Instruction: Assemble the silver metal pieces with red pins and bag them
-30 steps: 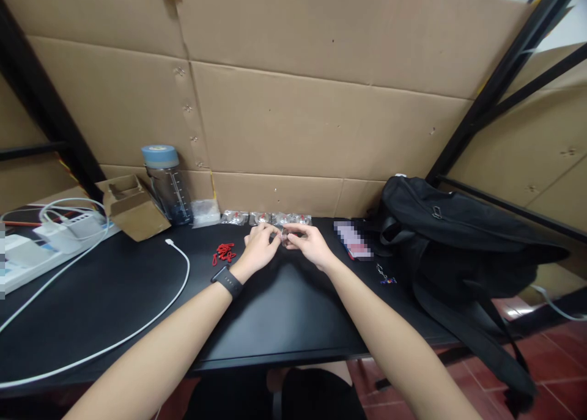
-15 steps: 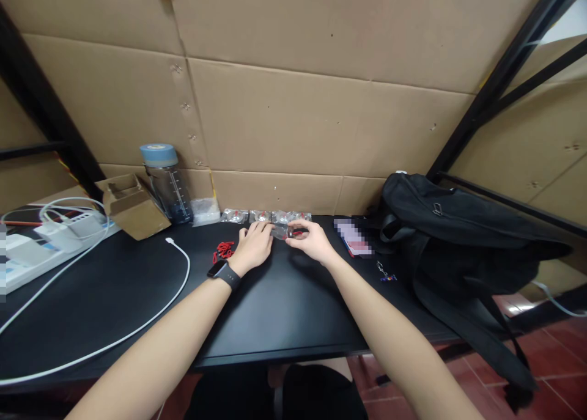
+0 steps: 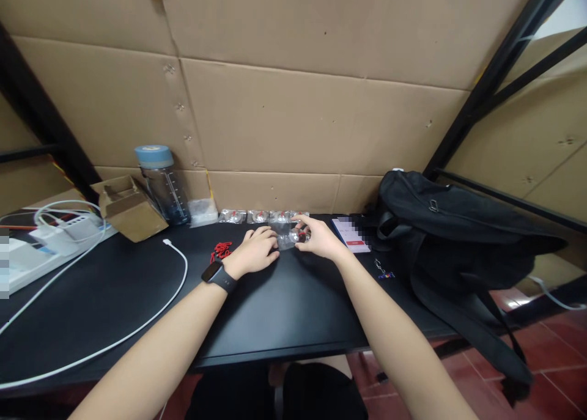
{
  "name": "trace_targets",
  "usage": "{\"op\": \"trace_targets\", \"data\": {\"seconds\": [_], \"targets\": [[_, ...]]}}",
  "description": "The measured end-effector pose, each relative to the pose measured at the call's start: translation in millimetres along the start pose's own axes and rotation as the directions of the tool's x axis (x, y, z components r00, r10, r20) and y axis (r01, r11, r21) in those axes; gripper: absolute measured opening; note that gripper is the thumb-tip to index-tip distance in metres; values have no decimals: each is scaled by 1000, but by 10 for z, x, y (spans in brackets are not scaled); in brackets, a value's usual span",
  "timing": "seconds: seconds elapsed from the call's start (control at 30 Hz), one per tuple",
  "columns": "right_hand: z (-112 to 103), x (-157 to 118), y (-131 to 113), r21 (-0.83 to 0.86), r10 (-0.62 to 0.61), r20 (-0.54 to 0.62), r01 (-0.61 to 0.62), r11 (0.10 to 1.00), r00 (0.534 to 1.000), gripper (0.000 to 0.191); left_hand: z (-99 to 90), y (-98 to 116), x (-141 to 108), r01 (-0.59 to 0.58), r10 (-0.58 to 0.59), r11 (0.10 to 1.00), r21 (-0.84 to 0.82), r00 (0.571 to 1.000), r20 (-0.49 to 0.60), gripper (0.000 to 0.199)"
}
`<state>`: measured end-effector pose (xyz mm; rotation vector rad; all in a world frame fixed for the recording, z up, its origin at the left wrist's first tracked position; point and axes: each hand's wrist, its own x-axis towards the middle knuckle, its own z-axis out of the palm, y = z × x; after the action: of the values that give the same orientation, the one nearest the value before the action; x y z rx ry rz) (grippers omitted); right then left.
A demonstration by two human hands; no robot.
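Observation:
My right hand has its thumb and fingers around a small round item with red on it in a clear plastic bag, low over the black table. My left hand, below a black watch, rests with fingers spread at the bag's left side. Several clear packets with round, red-marked items lie in a row along the back, the rightmost partly behind my right fingers. A bunch of red cords lies left of my left hand.
Back left hold a blue-lidded bottle, an open cardboard box and a white packet. A white cable curves at left, near a power strip. Rightward are a phone, a keyring and a black bag.
My left fingers have spread and moved off the bag's left end. My right hand has shifted slightly right, and the round item in the bag now shows more.

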<state>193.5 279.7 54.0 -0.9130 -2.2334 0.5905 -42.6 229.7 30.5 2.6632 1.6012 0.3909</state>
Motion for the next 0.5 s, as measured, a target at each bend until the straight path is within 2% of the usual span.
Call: {"op": "trace_targets", "data": {"seconds": [0.2, 0.33, 0.5], "targets": [[-47, -30, -20, -53, 92, 124, -86, 995, 988, 69, 13, -3, 4, -102, 109, 991, -85, 991, 76, 30], [-69, -52, -40, -85, 138, 165, -125, 989, 977, 80, -34, 19, -16, -97, 104, 992, -83, 991, 82, 37], [-54, -59, 18, -114, 152, 174, -134, 984, 973, 78, -52, 68, -33, -108, 122, 988, -111, 985, 126, 43]]}}
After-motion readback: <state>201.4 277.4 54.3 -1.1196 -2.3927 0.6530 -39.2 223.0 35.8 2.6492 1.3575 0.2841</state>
